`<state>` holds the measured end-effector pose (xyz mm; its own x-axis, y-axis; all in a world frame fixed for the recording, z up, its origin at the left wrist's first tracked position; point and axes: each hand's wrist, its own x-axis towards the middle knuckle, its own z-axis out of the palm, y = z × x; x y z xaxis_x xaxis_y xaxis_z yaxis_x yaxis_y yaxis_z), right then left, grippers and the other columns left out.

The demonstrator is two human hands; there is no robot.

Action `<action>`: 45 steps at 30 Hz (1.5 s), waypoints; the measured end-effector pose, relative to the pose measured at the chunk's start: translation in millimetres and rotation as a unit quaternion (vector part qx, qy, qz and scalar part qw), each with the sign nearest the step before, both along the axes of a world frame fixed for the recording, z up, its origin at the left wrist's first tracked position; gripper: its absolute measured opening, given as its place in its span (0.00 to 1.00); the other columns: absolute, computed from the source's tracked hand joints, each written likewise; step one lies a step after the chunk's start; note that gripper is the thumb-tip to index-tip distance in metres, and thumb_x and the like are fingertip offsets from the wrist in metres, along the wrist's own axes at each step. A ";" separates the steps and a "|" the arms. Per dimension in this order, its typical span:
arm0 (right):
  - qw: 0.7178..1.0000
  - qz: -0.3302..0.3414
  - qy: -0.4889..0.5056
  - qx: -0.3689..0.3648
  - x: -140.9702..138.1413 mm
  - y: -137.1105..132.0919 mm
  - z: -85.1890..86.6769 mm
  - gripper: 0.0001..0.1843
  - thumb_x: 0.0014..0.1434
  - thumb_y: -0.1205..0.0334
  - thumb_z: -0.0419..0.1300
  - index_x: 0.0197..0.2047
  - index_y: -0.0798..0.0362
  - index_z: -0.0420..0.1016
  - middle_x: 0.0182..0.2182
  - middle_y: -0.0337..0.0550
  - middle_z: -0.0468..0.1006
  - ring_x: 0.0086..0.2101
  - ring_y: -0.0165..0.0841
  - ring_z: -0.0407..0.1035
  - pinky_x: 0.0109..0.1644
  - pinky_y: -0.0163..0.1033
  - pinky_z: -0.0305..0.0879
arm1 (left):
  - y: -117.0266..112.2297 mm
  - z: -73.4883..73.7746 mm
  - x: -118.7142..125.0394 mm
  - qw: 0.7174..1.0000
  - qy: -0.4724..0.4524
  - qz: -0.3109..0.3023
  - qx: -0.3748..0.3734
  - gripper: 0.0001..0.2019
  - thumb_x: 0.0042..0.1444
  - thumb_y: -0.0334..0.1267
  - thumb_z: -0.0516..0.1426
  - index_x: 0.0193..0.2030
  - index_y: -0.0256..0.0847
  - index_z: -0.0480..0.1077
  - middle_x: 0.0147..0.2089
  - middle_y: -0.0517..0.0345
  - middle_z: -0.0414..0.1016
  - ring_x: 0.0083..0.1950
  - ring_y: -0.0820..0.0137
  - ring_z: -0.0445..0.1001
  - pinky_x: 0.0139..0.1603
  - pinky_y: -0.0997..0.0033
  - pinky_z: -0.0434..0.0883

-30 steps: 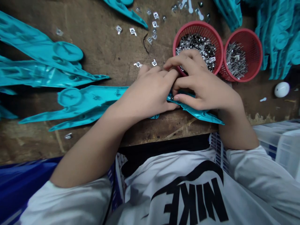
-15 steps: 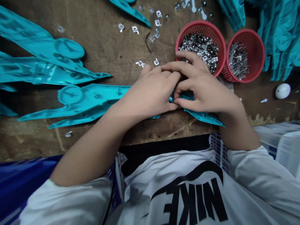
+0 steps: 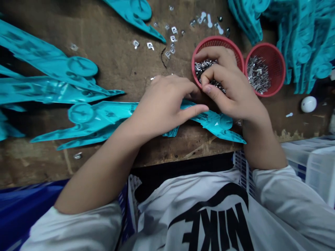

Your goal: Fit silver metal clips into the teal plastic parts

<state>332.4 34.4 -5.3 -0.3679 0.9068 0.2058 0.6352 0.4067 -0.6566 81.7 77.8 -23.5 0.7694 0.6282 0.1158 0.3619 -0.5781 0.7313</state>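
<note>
The left hand (image 3: 164, 104) lay over one teal part (image 3: 211, 120), a long plastic molding resting on the table (image 3: 110, 45) near its front edge. The left fingers were loosely curved, not clenched, with the tips just beside the right hand. The thumb was stretched out along the part, touching it, so that hand pressed on the part without closing around it.

The right hand (image 3: 227, 83) was curled down into the left basket (image 3: 214, 40), one of two red baskets standing side by side and touching. Its fingers (image 3: 217, 75) were bent among the metal clips (image 3: 206, 66) that filled the basket. Whether they were pinching any clips, I cannot tell.

The right basket (image 3: 269, 50) held a second heap of metal pieces (image 3: 259, 75). More than a dozen loose clips (image 3: 150, 45) lay on the table above the hands, and one (image 3: 77, 156) lay alone near the front edge.

Three more long teal parts (image 3: 52, 90) lay to the left, one (image 3: 136, 14) lay at the top, and a thick stack (image 3: 300, 45) rose at the upper right. One white oval (image 3: 309, 104) sat right of the baskets, and one white crate (image 3: 316, 170) stood below it.
</note>
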 end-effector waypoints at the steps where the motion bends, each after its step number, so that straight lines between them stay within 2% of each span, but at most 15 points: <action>1: 1.000 0.000 0.004 0.002 -0.5 0.3 -2.2 0.14 0.82 0.45 0.61 0.46 0.41 0.82 0.73 0.47 0.82 0.74 0.55 0.71 0.80 0.68 0.70 | -0.2 1.1 0.1 1.000 -0.006 0.012 0.003 0.14 0.77 0.55 0.61 0.54 0.53 0.84 0.54 0.52 0.92 0.61 0.47 0.88 0.65 0.44 0.82; 5: 1.000 0.013 -0.022 0.017 0.3 0.3 -3.0 0.12 0.81 0.48 0.63 0.45 0.40 0.84 0.73 0.45 0.82 0.75 0.56 0.71 0.82 0.70 0.70 | 1.0 5.8 -2.8 0.999 -0.014 0.044 0.004 0.11 0.77 0.43 0.59 0.52 0.52 0.85 0.52 0.55 0.92 0.57 0.52 0.89 0.63 0.49 0.83; 8: 0.996 0.059 -0.061 0.023 2.3 -2.3 1.2 0.12 0.77 0.47 0.68 0.43 0.42 0.87 0.78 0.45 0.78 0.80 0.61 0.65 0.88 0.75 0.62 | 4.9 8.0 -5.0 0.996 0.000 0.084 0.013 0.11 0.74 0.39 0.59 0.51 0.50 0.86 0.51 0.56 0.93 0.54 0.55 0.89 0.61 0.53 0.82; 10: 0.992 0.092 -0.082 0.011 0.7 -5.6 3.5 0.12 0.76 0.47 0.70 0.44 0.44 0.89 0.81 0.49 0.75 0.83 0.67 0.60 0.88 0.83 0.57 | 7.2 6.8 -4.6 0.994 0.021 0.105 0.025 0.12 0.72 0.37 0.59 0.50 0.47 0.86 0.50 0.54 0.93 0.51 0.56 0.89 0.59 0.54 0.81; 13: 0.987 0.102 -0.124 -0.018 -7.1 -10.9 3.8 0.09 0.75 0.51 0.72 0.43 0.45 0.90 0.82 0.49 0.73 0.85 0.72 0.56 0.86 0.90 0.55 | 7.9 -1.4 -2.0 0.993 0.047 0.100 0.034 0.12 0.73 0.37 0.58 0.48 0.46 0.85 0.49 0.52 0.92 0.51 0.55 0.88 0.57 0.54 0.80; 16: 0.986 0.085 -0.142 -0.025 -15.2 -13.7 1.1 0.03 0.69 0.58 0.76 0.40 0.42 0.89 0.80 0.43 0.76 0.85 0.70 0.56 0.86 0.90 0.56 | 5.6 -14.6 0.5 0.992 0.064 0.094 0.048 0.12 0.74 0.39 0.57 0.49 0.47 0.84 0.48 0.50 0.91 0.55 0.52 0.88 0.59 0.52 0.79; 20: 0.988 0.074 -0.134 -0.033 -19.9 -14.9 -1.5 0.08 0.65 0.66 0.76 0.40 0.40 0.89 0.77 0.39 0.80 0.84 0.70 0.58 0.85 0.91 0.58 | 0.2 -25.2 2.5 0.986 0.095 0.117 0.066 0.13 0.77 0.40 0.55 0.52 0.46 0.84 0.49 0.48 0.89 0.58 0.50 0.86 0.63 0.50 0.77; 23: 0.987 0.064 -0.147 -0.029 -21.9 -16.7 -1.1 0.07 0.64 0.66 0.76 0.37 0.43 0.88 0.79 0.40 0.79 0.84 0.72 0.58 0.85 0.91 0.58 | -3.4 -21.8 5.4 0.981 0.111 0.135 0.087 0.14 0.78 0.41 0.54 0.52 0.45 0.84 0.49 0.49 0.89 0.57 0.51 0.85 0.63 0.50 0.76; 26: 0.986 0.053 -0.156 -0.026 -22.5 -18.2 -1.1 0.08 0.66 0.64 0.75 0.34 0.45 0.87 0.81 0.39 0.76 0.84 0.72 0.56 0.86 0.90 0.56 | -5.2 -12.4 10.4 0.972 0.162 0.146 0.084 0.15 0.77 0.40 0.54 0.54 0.43 0.84 0.51 0.46 0.90 0.56 0.51 0.85 0.62 0.47 0.75; 30: 0.987 0.065 -0.137 -0.058 -19.0 -17.5 -4.4 0.05 0.66 0.65 0.73 0.38 0.44 0.91 0.85 0.35 0.70 0.87 0.70 0.51 0.87 0.89 0.51 | -5.6 -2.4 15.7 0.961 0.217 0.166 0.045 0.18 0.76 0.39 0.53 0.57 0.41 0.85 0.55 0.42 0.90 0.58 0.47 0.86 0.62 0.46 0.76; 35: 0.986 0.061 -0.120 -0.098 -19.0 -18.4 -8.9 0.05 0.66 0.64 0.73 0.40 0.44 0.92 0.87 0.33 0.67 0.89 0.69 0.45 0.91 0.86 0.42 | -9.3 0.0 15.6 0.955 0.242 0.163 0.045 0.23 0.78 0.37 0.48 0.61 0.41 0.84 0.56 0.40 0.90 0.60 0.48 0.87 0.57 0.51 0.79; 38: 0.988 0.054 -0.106 -0.103 -19.9 -18.8 -4.2 0.05 0.66 0.64 0.71 0.38 0.45 0.90 0.85 0.36 0.70 0.88 0.66 0.50 0.91 0.82 0.45 | -10.4 1.0 14.3 0.956 0.234 0.166 0.054 0.23 0.78 0.37 0.48 0.60 0.42 0.85 0.52 0.43 0.91 0.61 0.51 0.88 0.57 0.56 0.80; 41: 0.995 0.038 -0.056 -0.075 -16.6 -16.0 5.6 0.06 0.68 0.62 0.69 0.39 0.44 0.89 0.81 0.40 0.76 0.84 0.59 0.60 0.92 0.74 0.53 | -7.3 4.0 11.8 0.957 0.237 0.163 0.043 0.21 0.77 0.37 0.50 0.57 0.46 0.86 0.53 0.45 0.91 0.60 0.50 0.88 0.58 0.54 0.81; 43: 0.999 -0.011 -0.021 -0.025 -12.9 -12.7 9.9 0.05 0.70 0.60 0.69 0.41 0.44 0.88 0.78 0.42 0.80 0.80 0.56 0.68 0.89 0.69 0.61 | -4.5 6.5 8.8 0.970 0.192 0.145 0.038 0.17 0.76 0.40 0.53 0.53 0.48 0.86 0.52 0.47 0.91 0.59 0.50 0.88 0.59 0.52 0.81; 45: 0.998 -0.060 -0.012 0.017 -9.5 -9.2 9.7 0.03 0.73 0.59 0.70 0.44 0.43 0.87 0.75 0.45 0.81 0.78 0.56 0.71 0.86 0.67 0.67 | -3.3 8.5 5.9 0.986 0.116 0.115 0.032 0.14 0.76 0.43 0.56 0.51 0.50 0.86 0.51 0.50 0.91 0.57 0.51 0.88 0.58 0.52 0.82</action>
